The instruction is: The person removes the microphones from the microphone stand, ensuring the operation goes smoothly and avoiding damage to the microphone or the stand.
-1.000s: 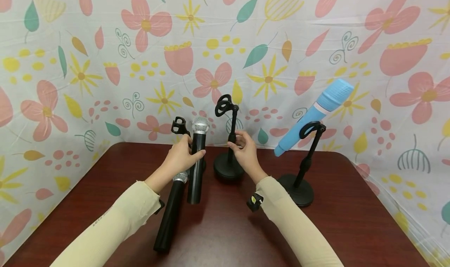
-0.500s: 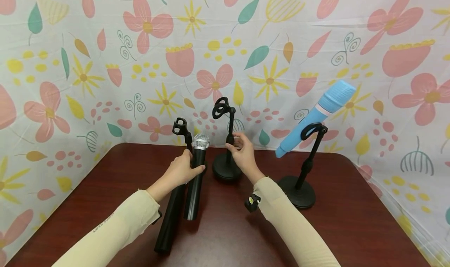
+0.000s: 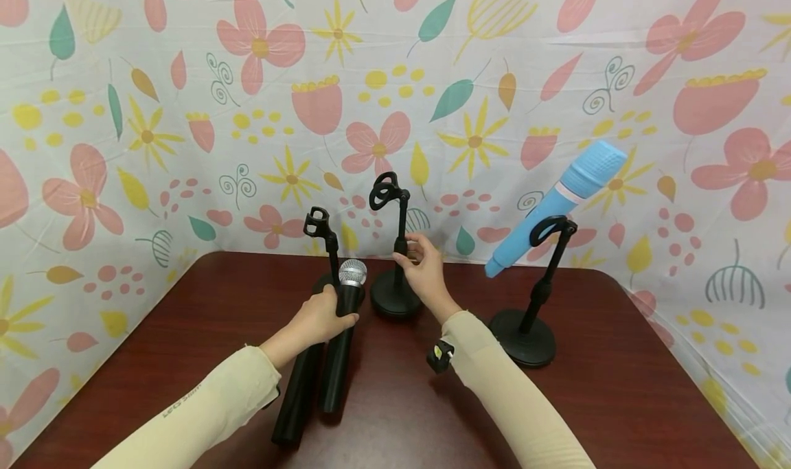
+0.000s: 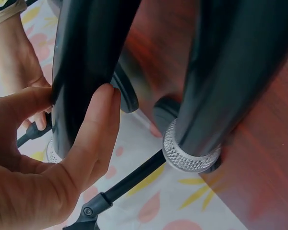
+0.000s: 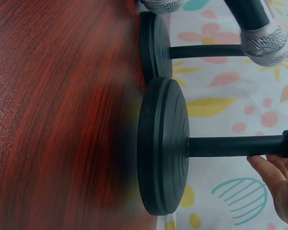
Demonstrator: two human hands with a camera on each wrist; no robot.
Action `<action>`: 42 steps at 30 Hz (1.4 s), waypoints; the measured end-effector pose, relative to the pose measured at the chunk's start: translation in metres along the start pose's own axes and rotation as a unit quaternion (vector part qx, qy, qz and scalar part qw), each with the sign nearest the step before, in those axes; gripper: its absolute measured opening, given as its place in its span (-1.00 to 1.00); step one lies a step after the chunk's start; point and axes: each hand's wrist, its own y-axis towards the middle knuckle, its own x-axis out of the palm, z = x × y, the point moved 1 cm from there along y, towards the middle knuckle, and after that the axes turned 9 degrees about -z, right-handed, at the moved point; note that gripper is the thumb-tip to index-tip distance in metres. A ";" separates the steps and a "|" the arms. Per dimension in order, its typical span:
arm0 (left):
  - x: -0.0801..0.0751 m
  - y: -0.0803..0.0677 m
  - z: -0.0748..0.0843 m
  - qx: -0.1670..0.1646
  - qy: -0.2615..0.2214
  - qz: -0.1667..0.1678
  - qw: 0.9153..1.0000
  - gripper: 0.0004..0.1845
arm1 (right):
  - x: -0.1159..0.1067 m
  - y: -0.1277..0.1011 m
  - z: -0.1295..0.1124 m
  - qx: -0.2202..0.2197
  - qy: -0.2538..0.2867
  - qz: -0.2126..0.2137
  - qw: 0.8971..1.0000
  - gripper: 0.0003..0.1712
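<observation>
Over the last second the left hand (image 3: 318, 320), fingers wrapped round the black microphone (image 3: 338, 349), had lowered it from upright until its tail met the table (image 3: 618, 359), beside a second microphone (image 3: 296, 400). Right hand (image 3: 420, 270) kept pinching the middle stand (image 3: 395, 249), which had shifted slightly left. Mounting looked postponed.

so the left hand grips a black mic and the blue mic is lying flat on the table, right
Not quite. The left hand does grip a black mic, but the blue mic is not flat on the table: it sits tilted in the clip of the right-hand stand, as the head view shows.
</observation>
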 end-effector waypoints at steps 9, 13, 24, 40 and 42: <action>0.010 -0.004 -0.007 0.005 0.003 -0.006 1.000 -0.20 | 0.001 -0.008 -0.032 -0.005 -0.008 -0.015 1.000 -0.60; 0.015 -0.006 -0.010 0.013 0.006 -0.012 1.000 -0.32 | 0.002 -0.009 -0.032 0.002 -0.003 -0.019 1.000 -0.59; 0.023 -0.010 -0.014 0.021 0.013 -0.026 0.999 -0.51 | 0.004 -0.008 -0.030 -0.003 -0.002 -0.018 1.000 -0.58; 0.037 -0.008 -0.017 -0.011 0.056 -0.048 0.997 -0.19 | 0.006 -0.008 -0.025 -0.002 0.004 -0.014 1.000 -0.59; 0.038 -0.008 -0.017 -0.012 0.057 -0.048 0.997 -0.18 | 0.006 -0.008 -0.024 -0.004 0.003 -0.012 1.000 -0.60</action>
